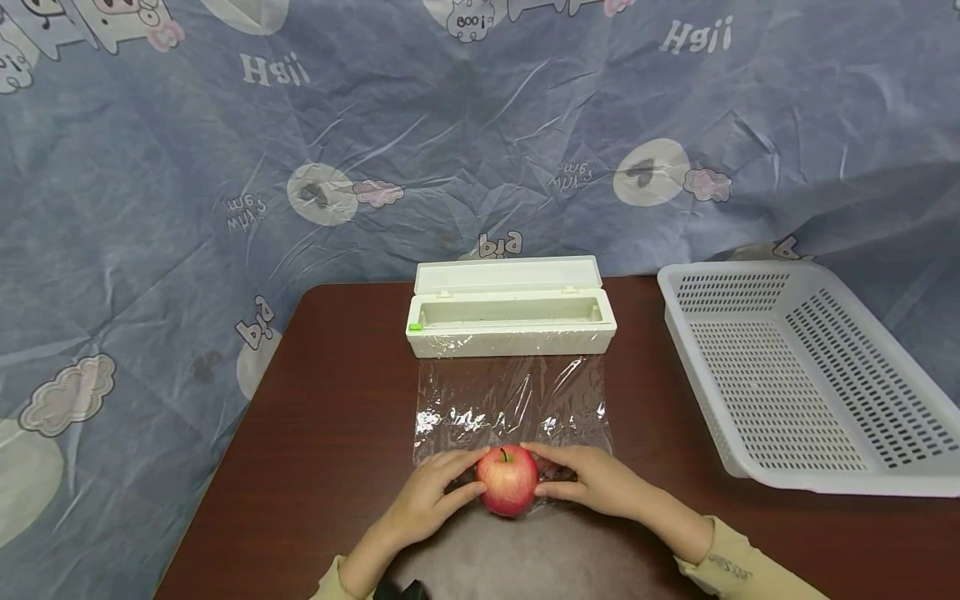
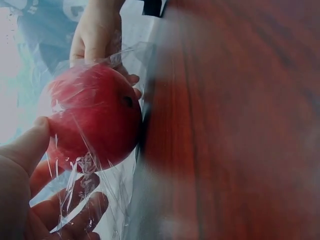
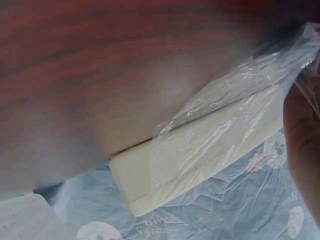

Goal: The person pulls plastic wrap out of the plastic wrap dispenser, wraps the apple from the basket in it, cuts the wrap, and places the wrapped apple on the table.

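A red apple [image 1: 507,481] is held between both hands near the table's front edge, its stem upward. Clear plastic film [image 1: 517,400] runs from the white box [image 1: 512,343] to the apple; in the left wrist view film lies over the apple [image 2: 95,117]. The left hand [image 1: 427,497] grips the apple's left side with thumb and fingers, and the right hand [image 1: 600,483] grips its right side. At the right edge of the right wrist view, part of the right hand [image 3: 304,145] shows beside the stretched film [image 3: 215,125]; its fingertips are hidden there.
The white box's lid [image 1: 508,275] stands raised at the back of the brown table [image 1: 337,383]. A white perforated basket [image 1: 780,392] is on the right. Behind the table hangs a blue-grey patterned cloth [image 1: 450,125]. A small black object [image 1: 401,590] shows at the bottom edge.
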Tool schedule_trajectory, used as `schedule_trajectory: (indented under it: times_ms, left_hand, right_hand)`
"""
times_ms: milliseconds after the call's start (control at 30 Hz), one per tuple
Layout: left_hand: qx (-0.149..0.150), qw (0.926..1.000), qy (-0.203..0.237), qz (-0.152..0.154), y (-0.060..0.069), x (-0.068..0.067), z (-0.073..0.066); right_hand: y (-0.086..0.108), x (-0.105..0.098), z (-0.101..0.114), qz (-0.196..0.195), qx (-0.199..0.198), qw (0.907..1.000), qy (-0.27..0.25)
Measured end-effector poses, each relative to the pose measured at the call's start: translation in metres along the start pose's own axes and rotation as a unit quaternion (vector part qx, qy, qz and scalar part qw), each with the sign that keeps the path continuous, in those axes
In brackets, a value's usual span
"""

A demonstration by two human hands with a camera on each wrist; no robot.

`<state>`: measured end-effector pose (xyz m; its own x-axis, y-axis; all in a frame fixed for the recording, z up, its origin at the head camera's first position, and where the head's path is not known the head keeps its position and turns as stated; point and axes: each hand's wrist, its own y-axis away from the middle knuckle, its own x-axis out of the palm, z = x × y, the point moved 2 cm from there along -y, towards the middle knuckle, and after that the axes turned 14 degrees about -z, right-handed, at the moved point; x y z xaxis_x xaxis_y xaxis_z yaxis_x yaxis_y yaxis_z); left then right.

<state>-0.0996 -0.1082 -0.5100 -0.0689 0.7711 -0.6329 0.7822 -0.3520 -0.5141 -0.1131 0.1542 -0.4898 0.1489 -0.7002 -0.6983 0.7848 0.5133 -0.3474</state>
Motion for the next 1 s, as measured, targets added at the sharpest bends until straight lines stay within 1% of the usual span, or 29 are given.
schedule_trajectory:
  times_ms: [100, 133, 267, 333, 433, 600, 833, 933, 1000]
  left_hand:
    - [-0.013, 0.9999, 0.003, 0.008, -0.002, 0.001, 0.001]
    - [-0.013, 0.9999, 0.003, 0.009, -0.002, 0.001, 0.002]
    - [-0.016, 0.9998, 0.003, 0.01, -0.005, 0.003, 0.003]
    - [-0.015, 0.9998, 0.001, 0.009, -0.007, 0.003, 0.004]
    - [-0.024, 0.9997, -0.003, 0.009, -0.009, 0.004, 0.004]
    - [-0.038, 0.9992, -0.013, 0.008, -0.011, 0.006, 0.005]
    - [-0.029, 0.999, -0.033, 0.001, -0.015, 0.008, 0.005]
    - [-0.032, 0.9991, -0.026, -0.004, -0.019, 0.008, 0.005]
    - [-0.031, 0.9993, -0.016, -0.015, -0.023, 0.008, 0.005]
  right_hand:
    - [-0.003, 0.0, -0.003, 0.019, 0.015, 0.9987, -0.045]
    - [-0.004, 0.0, -0.004, 0.025, 0.021, 0.9977, -0.059]
    - [-0.007, 0.0, -0.008, 0.04, 0.036, 0.9948, -0.086]
    - [-0.009, 0.001, -0.01, 0.045, 0.047, 0.9937, -0.091]
    - [-0.011, 0.0, -0.012, 0.052, 0.066, 0.9921, -0.092]
    - [-0.013, 0.001, -0.014, 0.055, 0.081, 0.992, -0.08]
    - [-0.017, 0.002, -0.02, 0.064, 0.092, 0.9895, -0.091]
    - [-0.018, 0.001, -0.02, 0.069, 0.095, 0.9888, -0.092]
    - [-0.018, 0.0, -0.021, 0.073, 0.1, 0.9878, -0.095]
